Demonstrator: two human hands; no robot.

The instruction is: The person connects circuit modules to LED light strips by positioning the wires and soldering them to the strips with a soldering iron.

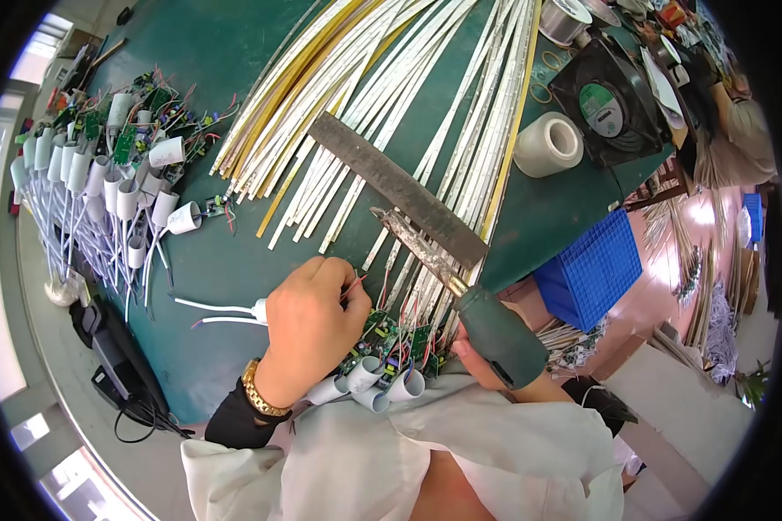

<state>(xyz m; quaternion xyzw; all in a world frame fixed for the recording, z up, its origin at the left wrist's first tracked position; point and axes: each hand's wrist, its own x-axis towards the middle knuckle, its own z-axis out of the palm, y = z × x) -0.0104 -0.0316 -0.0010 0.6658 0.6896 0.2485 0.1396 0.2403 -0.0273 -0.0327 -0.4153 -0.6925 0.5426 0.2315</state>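
My left hand [317,300] is closed, thumb and index finger pinching a thin red wire [354,285]. A white cap [260,310] with two white leads shows at its left side. Below are small green circuit boards [391,339] with wires and several white tubular caps [364,373]. My right hand [478,358] is mostly hidden beneath the green handle of a soldering iron [500,339]; its grip cannot be made out. The iron's crusted tip points up and left beside a dark metal bar [400,187], which lies across long white LED strips [460,148].
Many capped circuit boards [122,174] lie piled at the left. A black power adapter [122,360] sits at the table's left edge. On the right are a fan [613,104], a white roll [547,145], a solder spool [565,19] and a blue crate [591,269]. Another person's arm [738,130] shows far right.
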